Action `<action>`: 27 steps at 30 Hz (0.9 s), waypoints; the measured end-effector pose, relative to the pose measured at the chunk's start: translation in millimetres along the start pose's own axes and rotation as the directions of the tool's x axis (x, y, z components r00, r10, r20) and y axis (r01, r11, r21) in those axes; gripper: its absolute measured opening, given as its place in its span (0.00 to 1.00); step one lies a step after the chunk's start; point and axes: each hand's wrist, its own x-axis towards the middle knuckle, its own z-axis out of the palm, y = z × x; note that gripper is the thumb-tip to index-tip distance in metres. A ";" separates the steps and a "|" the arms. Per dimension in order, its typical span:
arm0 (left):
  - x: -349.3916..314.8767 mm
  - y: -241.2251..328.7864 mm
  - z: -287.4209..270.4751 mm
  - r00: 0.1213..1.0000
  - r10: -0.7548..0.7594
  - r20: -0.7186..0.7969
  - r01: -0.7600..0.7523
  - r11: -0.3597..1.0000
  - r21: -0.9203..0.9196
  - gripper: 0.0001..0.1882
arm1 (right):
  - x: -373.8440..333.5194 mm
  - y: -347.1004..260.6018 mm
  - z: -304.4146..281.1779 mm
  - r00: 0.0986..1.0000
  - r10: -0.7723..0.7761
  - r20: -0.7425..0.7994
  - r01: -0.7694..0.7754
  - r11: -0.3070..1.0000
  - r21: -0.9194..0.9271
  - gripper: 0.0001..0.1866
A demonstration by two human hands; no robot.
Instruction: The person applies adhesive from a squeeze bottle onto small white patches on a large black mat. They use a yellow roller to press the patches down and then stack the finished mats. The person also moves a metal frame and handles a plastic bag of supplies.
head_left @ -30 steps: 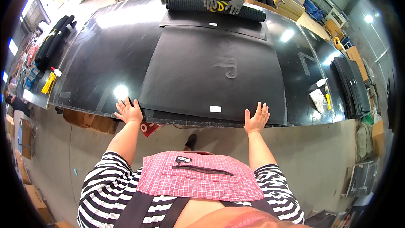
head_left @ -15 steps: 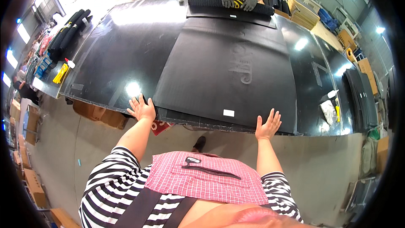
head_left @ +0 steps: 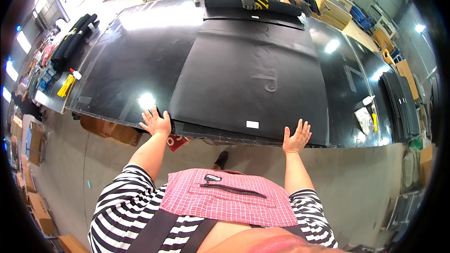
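Observation:
A large black mat (head_left: 243, 75) lies flat across the dark table (head_left: 136, 61), with raised lettering on its surface and a small white label (head_left: 252, 124) by its near edge. My left hand (head_left: 157, 122) rests with spread fingers at the mat's near left corner. Near the right end of the same edge, my right hand (head_left: 297, 137) lies flat on the mat, fingers stretched out. Neither hand grips anything. At the mat's far end lies a rolled black ribbed mat (head_left: 225, 3), and a co-worker's gloved hand (head_left: 248, 1) rests on it beside a yellow band (head_left: 261, 4).
Rolled black mats (head_left: 72, 40) and yellow strips (head_left: 65, 85) lie at the left. On the right are a white bottle (head_left: 368, 100), a clear plastic bag (head_left: 363, 121) and a stack of black mats (head_left: 399, 107). A cardboard box (head_left: 110, 130) sits under the table.
The co-worker's right-side gloved hand has moved off the middle of the roll to its right end. My hands keep their places at the mat's near edge.

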 end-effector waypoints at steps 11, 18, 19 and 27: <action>-0.8 -2.0 -0.5 1.000 0.008 -0.003 -0.008 1.000 -0.014 0.36 | -1.3 -2.1 -1.6 1.000 0.014 0.022 -0.014 1.000 0.001 0.40; 0.7 -4.9 4.7 0.999 0.018 -0.037 -0.019 0.999 -0.028 0.35 | -1.4 -1.3 -0.4 1.000 -0.004 0.001 0.004 1.000 -0.012 0.39; 1.1 -4.5 5.2 0.999 0.018 -0.037 -0.019 0.999 -0.029 0.35 | -1.1 -0.9 0.3 1.000 -0.008 -0.009 0.008 1.000 -0.009 0.40; 0.1 -2.8 2.4 0.999 0.014 -0.031 -0.014 1.000 -0.021 0.36 | -0.2 0.5 3.3 1.000 -0.017 -0.025 0.017 1.000 0.010 0.39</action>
